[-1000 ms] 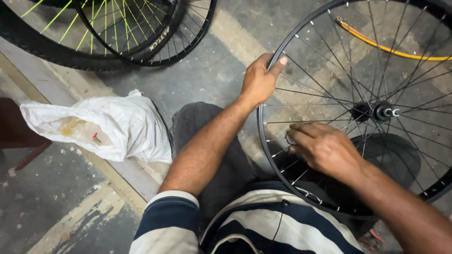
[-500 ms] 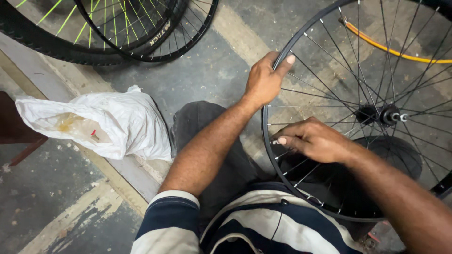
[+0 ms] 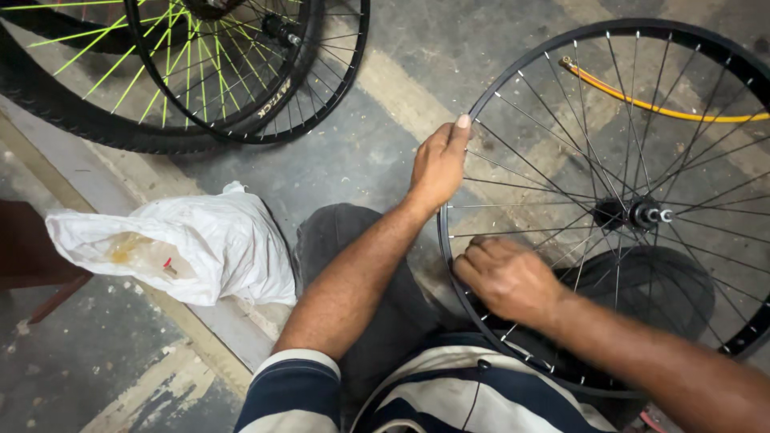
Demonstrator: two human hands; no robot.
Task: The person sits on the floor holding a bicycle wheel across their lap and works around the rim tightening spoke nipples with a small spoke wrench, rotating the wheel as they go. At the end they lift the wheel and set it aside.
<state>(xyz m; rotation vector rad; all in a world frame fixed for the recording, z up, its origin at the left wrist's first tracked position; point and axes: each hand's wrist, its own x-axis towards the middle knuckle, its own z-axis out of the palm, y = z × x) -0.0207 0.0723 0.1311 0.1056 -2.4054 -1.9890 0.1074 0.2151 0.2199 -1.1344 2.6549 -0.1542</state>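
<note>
Wheel rim (image 3: 481, 104) gripped by left hand (image 3: 437, 168); right hand (image 3: 505, 277) closed among spokes, its contents hidden.

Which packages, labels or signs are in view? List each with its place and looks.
White plastic bag: on the floor left of the person's knee, crumpled, a yellowish patch and small red mark showing.
Lettering on a wheel rim: top left, pale on black, beside yellow-green spokes.
No signs or screens.

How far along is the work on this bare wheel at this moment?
Done: the black rim is laced, its spokes meeting the hub, and carries no tyre. In hand: the left hand grips the rim while the right hand works among the lower spokes; any tool there is hidden. What is left cannot be told.
</note>
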